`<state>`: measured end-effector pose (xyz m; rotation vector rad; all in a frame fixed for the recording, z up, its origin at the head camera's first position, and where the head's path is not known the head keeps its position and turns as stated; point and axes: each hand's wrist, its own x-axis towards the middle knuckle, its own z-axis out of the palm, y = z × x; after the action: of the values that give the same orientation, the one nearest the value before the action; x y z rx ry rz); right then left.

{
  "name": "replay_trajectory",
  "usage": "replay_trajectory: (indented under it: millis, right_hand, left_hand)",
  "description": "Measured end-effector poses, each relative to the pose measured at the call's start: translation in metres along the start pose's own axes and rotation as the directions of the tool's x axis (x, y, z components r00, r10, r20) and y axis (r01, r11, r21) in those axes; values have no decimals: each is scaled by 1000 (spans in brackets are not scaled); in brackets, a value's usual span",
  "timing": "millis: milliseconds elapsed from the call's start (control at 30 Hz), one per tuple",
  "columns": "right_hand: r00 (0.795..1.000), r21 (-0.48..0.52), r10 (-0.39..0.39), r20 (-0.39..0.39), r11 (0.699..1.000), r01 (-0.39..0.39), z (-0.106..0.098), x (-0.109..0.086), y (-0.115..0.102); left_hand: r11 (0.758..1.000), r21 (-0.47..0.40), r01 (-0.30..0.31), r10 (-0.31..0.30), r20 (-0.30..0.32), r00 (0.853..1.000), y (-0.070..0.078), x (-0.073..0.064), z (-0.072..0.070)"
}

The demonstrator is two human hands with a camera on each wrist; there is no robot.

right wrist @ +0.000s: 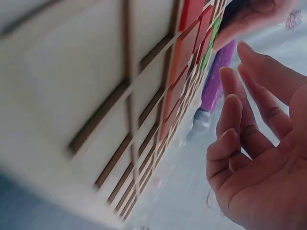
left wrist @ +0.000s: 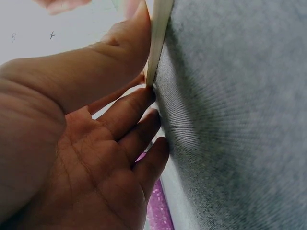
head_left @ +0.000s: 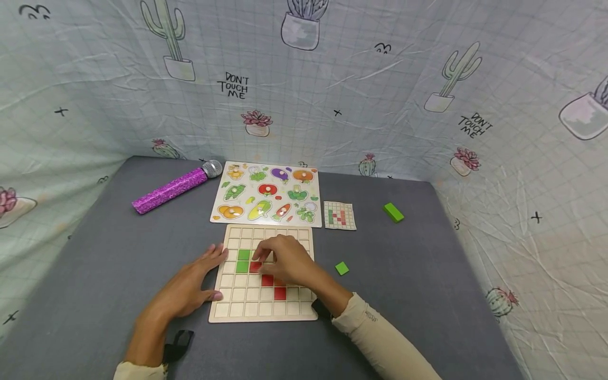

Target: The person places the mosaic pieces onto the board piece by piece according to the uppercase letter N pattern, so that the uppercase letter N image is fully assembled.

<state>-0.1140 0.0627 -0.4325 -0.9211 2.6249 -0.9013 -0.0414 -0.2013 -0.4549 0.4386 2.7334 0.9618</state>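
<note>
A wooden grid board (head_left: 244,311) lies flat, with two green tiles (head_left: 243,255) in its left part. Several red tiles (head_left: 280,293) step down to the right of them, partly covered by my right hand (head_left: 287,260). That hand hovers low over the board, thumb and fingertips right by the red tile (head_left: 255,267) beside the lower green one. In the right wrist view its fingers are loosely bent and apart, with nothing between them. My left hand (head_left: 192,285) rests at the board's left side, thumb and fingertips touching the edge (left wrist: 158,38).
Behind the board lies a vegetable picture puzzle (head_left: 247,190), with a small pattern card (head_left: 339,216) to its right. A loose green tile (head_left: 342,268) and a green block (head_left: 393,212) lie farther right. A glittery purple microphone (head_left: 173,191) is at back left. A printed cloth (head_left: 304,89) hangs behind.
</note>
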Motion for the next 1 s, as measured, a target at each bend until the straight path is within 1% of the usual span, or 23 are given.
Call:
replay_trajectory:
  millis: [167,267,567,667,867,1000]
  right_hand:
    - [1000,21,-24,-17,999,24,-7,-13,14]
    - [1000,30,-23,-15,999,24,-12,-21,21]
    - [1000,57,21,-1,998,-20,-31,-53,35]
    - [1000,47,26,10,999,-26,-36,-65,41]
    - [998,-5,63,18,998,-63,-44,-90,53]
    - [997,2,82,8,997,-82,-48,-106,60]
  left_hand:
    - [1000,1,7,-7,4,1000,1,0,0]
    - [1000,2,11,-11,5,1000,1,0,-1]
    - [1000,3,-1,1,2,1000,0,0,-1]
    - [1000,4,-2,2,-2,1000,1,0,-1]
    - [1000,8,-3,3,-9,1000,2,-1,-1]
    - [1000,8,-5,5,-8,1000,2,-1,-1]
